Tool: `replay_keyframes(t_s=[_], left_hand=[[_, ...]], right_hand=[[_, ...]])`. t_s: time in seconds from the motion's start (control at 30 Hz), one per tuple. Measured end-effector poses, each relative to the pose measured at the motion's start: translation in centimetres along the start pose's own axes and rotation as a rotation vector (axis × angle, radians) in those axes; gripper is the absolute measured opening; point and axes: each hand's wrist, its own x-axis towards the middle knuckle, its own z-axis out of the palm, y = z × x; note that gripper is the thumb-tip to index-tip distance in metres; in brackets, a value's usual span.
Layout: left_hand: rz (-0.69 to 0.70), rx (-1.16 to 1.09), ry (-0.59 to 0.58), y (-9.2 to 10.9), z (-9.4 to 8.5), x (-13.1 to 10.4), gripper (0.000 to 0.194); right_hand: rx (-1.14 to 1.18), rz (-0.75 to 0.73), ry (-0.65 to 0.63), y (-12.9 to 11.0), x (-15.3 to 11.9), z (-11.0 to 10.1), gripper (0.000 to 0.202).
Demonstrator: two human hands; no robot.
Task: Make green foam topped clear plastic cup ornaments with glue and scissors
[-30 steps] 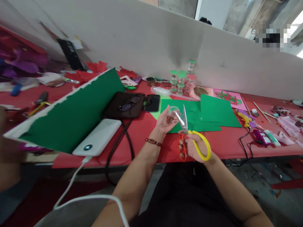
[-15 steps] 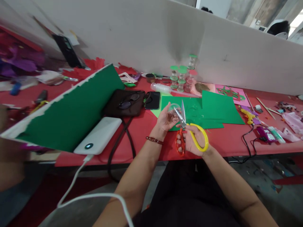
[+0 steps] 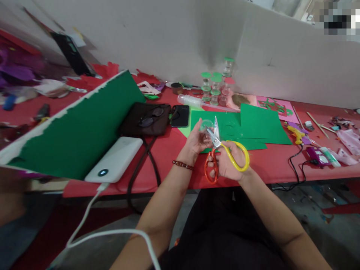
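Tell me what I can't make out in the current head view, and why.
All in the head view:
- Clear plastic piece: lower part lost against the left hand and the scissors.
- Whether the scissors touch that piece: too small to tell.
- Whatever lies directly behind the green board: hidden by it.
- White cable: far end cut off by the bottom edge.
- Another person's arm: blurred, cut off by the left edge.

Over the tabletop (image 3: pixel 272 161) my feed shows me the scissors (image 3: pixel 216 142), one loop yellow, one red, blades spread toward its far edge; a clear, rounded plastic piece (image 3: pixel 206 124) is at one blade's tip.
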Motion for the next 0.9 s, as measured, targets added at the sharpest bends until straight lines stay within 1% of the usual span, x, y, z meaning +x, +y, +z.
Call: replay_keyframes(t_s=[0.23, 0.5, 0.73, 0.9], left_hand=[[0.017, 0.061, 0.005, -0.1, 0.1, -0.3, 0.068], [0.009, 0.071, -0.029, -0.1, 0.3, -0.4, 0.069], [0.022, 0.112, 0.035, -0.1, 0.4, -0.5, 0.07], [0.034, 0.123, 0.052, -0.2, 0.4, -0.4, 0.063]], right_hand=[[-0.022, -0.003, 0.009, 0.4, 0.1, 0.4, 0.03], [-0.044, 0.012, 0.057, 0.7, 0.2, 0.0, 0.03], [-0.041, 0.012, 0.083, 0.8, 0.1, 0.1, 0.034], [-0.024, 0.006, 0.114, 1.1, 0.1, 0.1, 0.032]])
